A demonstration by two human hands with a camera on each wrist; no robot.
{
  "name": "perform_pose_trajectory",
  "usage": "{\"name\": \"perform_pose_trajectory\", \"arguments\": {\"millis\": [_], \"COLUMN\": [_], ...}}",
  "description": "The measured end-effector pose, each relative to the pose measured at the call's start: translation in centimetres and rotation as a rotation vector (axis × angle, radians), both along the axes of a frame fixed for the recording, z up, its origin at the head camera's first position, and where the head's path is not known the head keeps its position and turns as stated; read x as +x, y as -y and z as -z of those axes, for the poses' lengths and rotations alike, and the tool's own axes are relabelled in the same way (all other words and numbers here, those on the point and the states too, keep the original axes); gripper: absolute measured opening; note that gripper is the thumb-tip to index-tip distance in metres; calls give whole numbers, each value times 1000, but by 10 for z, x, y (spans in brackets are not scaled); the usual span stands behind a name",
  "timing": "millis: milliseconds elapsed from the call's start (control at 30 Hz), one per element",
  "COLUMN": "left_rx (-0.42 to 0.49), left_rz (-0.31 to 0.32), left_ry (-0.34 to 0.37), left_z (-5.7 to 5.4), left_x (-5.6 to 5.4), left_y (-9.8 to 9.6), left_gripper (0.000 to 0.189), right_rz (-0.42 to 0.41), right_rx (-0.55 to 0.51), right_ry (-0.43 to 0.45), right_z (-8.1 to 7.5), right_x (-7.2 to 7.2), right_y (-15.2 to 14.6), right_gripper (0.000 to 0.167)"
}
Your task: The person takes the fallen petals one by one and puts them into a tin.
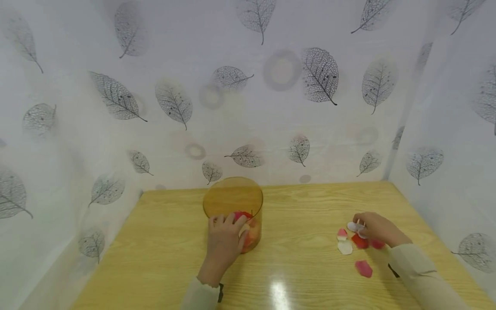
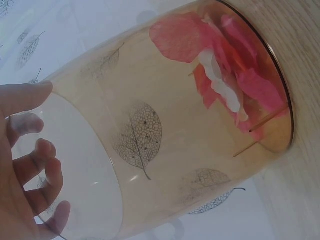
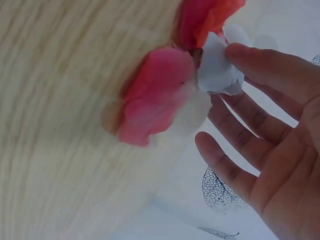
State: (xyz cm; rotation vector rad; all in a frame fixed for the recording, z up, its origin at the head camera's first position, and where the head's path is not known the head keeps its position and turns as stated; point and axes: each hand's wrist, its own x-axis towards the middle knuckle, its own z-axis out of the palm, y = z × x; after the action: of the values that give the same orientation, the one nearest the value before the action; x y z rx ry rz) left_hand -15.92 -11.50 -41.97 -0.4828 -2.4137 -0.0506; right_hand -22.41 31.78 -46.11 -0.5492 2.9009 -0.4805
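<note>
An amber glass jar (image 1: 232,196) stands upright on the table, left of the middle. My left hand (image 1: 224,241) holds it by the near rim, with several fingers over the edge; the left wrist view shows these fingers (image 2: 42,172) close up. Pink, red and white petals (image 2: 225,70) lie at the jar's bottom, with thin brown sticks (image 2: 269,118) beside them. At the right, my right hand (image 1: 377,229) pinches a white petal (image 3: 217,67) between thumb and fingers. Just beneath it are a red petal (image 1: 360,241) and a pink petal (image 3: 160,90).
Left of the right hand lie a pink-and-white petal (image 1: 342,234) and a cream petal (image 1: 345,247). Another pink petal (image 1: 363,268) is nearer the front. White sheets with leaf prints (image 1: 248,107) enclose the wooden table (image 1: 162,249) at the back and both sides.
</note>
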Motion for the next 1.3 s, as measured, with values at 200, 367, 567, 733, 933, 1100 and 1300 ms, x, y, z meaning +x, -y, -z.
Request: {"name": "perform_pose_trajectory", "arguments": {"millis": [200, 367, 567, 733, 933, 1100, 1300], "left_rx": [4, 6, -5, -7, -10, -7, 1], "left_rz": [-3, -1, -4, -13, -14, -16, -10], "left_ry": [5, 4, 14, 16, 10, 22, 14], "left_z": [1, 0, 0, 0, 2, 3, 2], "left_x": [0, 0, 0, 0, -1, 0, -2], "left_y": [0, -1, -1, -1, 1, 3, 2], "left_gripper": [30, 30, 29, 30, 30, 30, 30], "right_rz": [-11, -23, -62, -67, -153, -303, -451], "right_rx": [-3, 13, 12, -37, -126, -246, -320], "right_ry": [-59, -97, -162, -255, -388, -518, -522], "right_z": [-6, -9, -29, -61, -92, -105, -111], "right_x": [1, 3, 4, 1, -5, -11, -21], "right_y": [0, -1, 6, 37, 107, 174, 240], "right_gripper": [8, 19, 20, 16, 11, 8, 7]}}
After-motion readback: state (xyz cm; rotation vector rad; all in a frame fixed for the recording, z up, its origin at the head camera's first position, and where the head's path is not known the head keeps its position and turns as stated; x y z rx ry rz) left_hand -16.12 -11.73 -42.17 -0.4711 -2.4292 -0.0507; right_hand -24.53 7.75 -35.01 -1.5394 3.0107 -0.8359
